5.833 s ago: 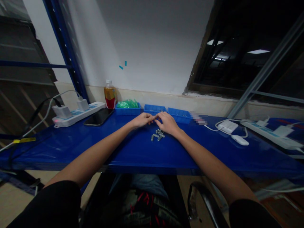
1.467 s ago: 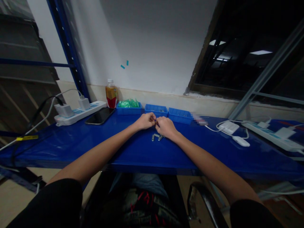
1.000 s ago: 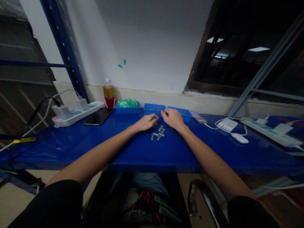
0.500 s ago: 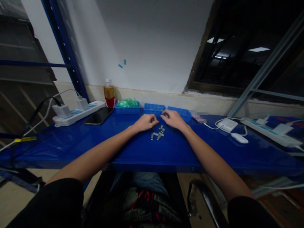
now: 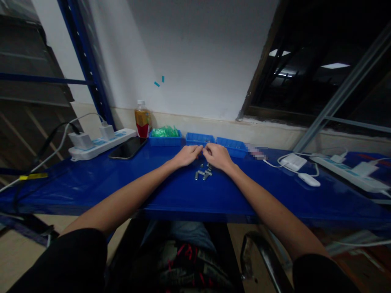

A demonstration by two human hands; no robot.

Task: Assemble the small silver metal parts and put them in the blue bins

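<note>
My left hand (image 5: pixel 187 155) and my right hand (image 5: pixel 217 156) rest on the blue table (image 5: pixel 171 191), fingertips meeting in a pinch just in front of the middle blue tray (image 5: pixel 200 138). Both have curled fingers; whatever small part they pinch is too small to make out. Right below my right hand lies a small pile of several silvery metal pieces (image 5: pixel 203 173). A second blue tray (image 5: pixel 231 143) stands to the right of the middle one, and a third blue tray (image 5: pixel 165 141) to the left holds green plastic bits (image 5: pixel 165 132).
A drink bottle (image 5: pixel 141 119), a black phone (image 5: pixel 127 148) and a white power strip (image 5: pixel 99 143) with plugged chargers sit at the back left. White chargers, cables and another power strip (image 5: pixel 351 176) lie at the right. A blue rack post (image 5: pixel 88 65) rises at the left.
My right hand reached back to the middle tray about a second ago and has come forward again to meet my left hand's fingertips. The pile of metal pieces stays put.
</note>
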